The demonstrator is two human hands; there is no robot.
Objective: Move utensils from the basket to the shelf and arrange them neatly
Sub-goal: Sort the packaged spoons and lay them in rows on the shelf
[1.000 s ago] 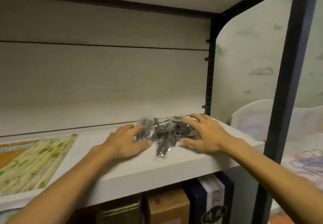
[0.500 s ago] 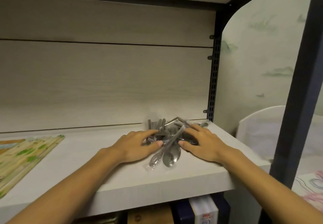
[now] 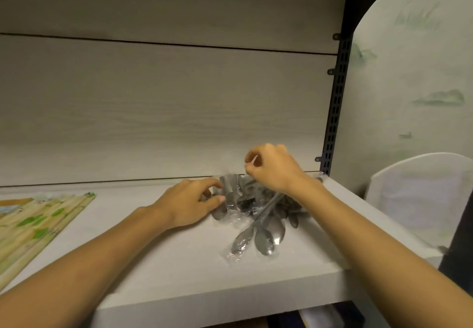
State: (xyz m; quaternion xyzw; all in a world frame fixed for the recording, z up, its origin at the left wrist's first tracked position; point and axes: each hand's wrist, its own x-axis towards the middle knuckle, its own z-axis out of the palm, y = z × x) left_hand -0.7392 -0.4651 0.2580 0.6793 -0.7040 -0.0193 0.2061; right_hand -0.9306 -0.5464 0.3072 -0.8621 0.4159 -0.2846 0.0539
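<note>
Cutlery in clear plastic wrapping is heaped on the shelf near its right back corner, with a few spoons fanned out toward the front edge, their bowls nearest the viewer and their handles running back and slightly right into the heap. The right hand is raised just above the back of the heap, its fingers curled in a pinching grip on what appears to be a strip of wrapping or a thin handle; which of the two cannot be told. The left hand is laid on the shelf touching the left side of the heap, its fingers bent round a wrapped piece there. The loose spoons are judged to lie below and in front of the right hand, which is the nearer one, so their long axis would have to be turned parallel to an edge for a tidy row. A patterned mat is seen at the left end. No basket is in view.
</note>
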